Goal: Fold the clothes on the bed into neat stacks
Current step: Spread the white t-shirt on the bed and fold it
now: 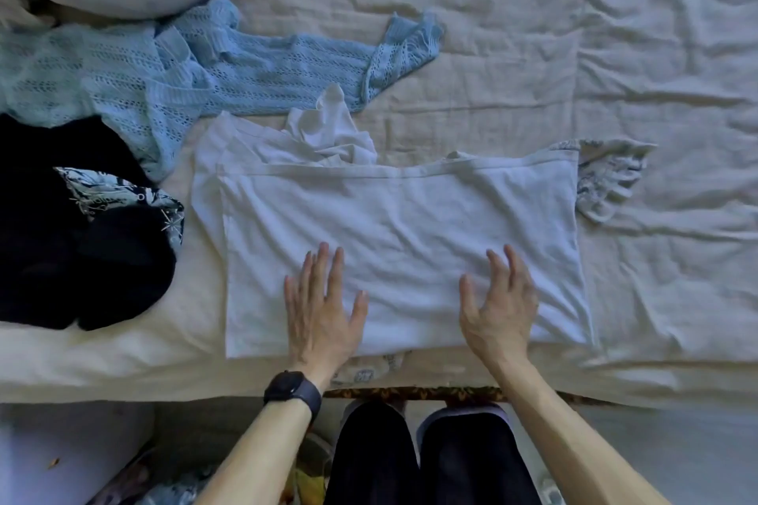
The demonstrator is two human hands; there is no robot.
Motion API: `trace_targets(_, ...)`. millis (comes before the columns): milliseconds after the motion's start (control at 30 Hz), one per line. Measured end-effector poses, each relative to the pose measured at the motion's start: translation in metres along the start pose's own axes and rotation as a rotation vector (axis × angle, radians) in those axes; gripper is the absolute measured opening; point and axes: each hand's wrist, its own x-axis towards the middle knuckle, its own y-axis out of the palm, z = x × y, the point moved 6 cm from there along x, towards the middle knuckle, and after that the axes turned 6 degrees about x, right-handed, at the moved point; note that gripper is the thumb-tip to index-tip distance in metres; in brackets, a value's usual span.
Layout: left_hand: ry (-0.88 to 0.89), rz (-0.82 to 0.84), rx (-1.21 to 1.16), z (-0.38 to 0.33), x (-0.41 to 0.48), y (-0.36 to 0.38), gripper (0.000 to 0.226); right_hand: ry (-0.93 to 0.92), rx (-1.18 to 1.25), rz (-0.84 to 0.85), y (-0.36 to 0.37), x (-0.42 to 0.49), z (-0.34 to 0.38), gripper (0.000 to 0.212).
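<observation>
White shirt is smoothed under left hand and right hand, fingers spread flat; fold toward 12 o'clock likely needed next.

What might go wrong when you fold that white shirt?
The bunched sleeve at the far edge of the white shirt may get folded in as a lump. The patterned cloth peeking out from under it might drag along when the left hand and right hand, both flat on it, fold it.
</observation>
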Motion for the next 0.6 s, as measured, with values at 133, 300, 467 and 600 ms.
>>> trace_targets(133,0.270,0.082,0.214,-0.037,0.047,0.037,0.067,-0.413,-0.198,0.168,0.062,0.030,0.059,0.060)
trace_targets(300,0.037,-0.023,0.326,0.052,0.101,0.027,0.064,-0.426,-0.432,0.240,0.053,0.128,0.024,0.070)
trace_targets(467,-0.083,-0.176,0.284,0.083,0.123,0.000,0.066,-0.107,-0.384,0.007,0.003,0.176,-0.010,0.073)
trace_targets(600,0.131,-0.083,0.164,-0.001,0.093,0.023,0.065,-0.437,-0.334,0.043,0.029,0.101,0.006,0.067)
